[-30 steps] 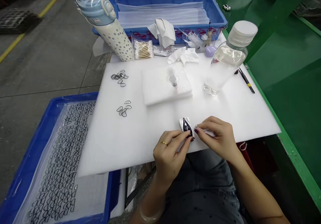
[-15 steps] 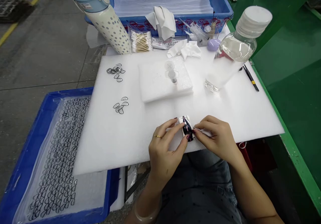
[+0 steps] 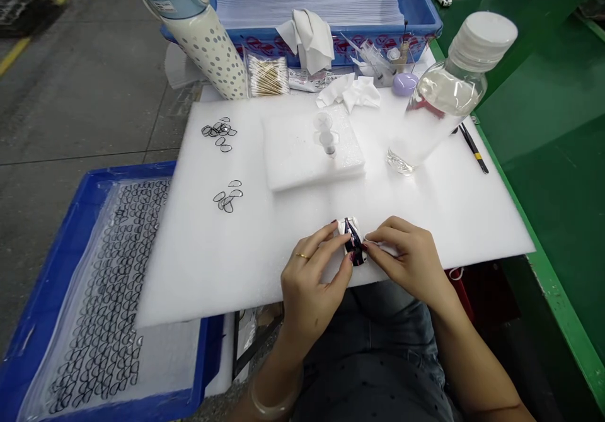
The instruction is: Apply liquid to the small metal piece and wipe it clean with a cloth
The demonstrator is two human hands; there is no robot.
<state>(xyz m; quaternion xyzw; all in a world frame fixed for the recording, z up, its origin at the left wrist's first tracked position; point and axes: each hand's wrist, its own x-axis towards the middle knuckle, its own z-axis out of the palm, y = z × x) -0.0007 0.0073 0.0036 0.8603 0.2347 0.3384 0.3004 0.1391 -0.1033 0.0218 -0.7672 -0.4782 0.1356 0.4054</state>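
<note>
Pinching a small toy car [image 3: 352,244] between them, left hand [image 3: 312,280] and right hand [image 3: 409,261] grip it.

Bright, even overhead light is flooding the scene, nearly washing out the white foam sheet [image 3: 425,220]. Shadows are staying soft and faint. Glare is glinting on the clear plastic bottle [image 3: 439,101]. Wide-angle distortion is bending the edges; focus is holding sharp.

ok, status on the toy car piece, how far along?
Done: two small clusters of loose black rings lie on the foam sheet. In hand: left hand and right hand pinch the small car. Left: the blue tray holds many more rings.
</note>
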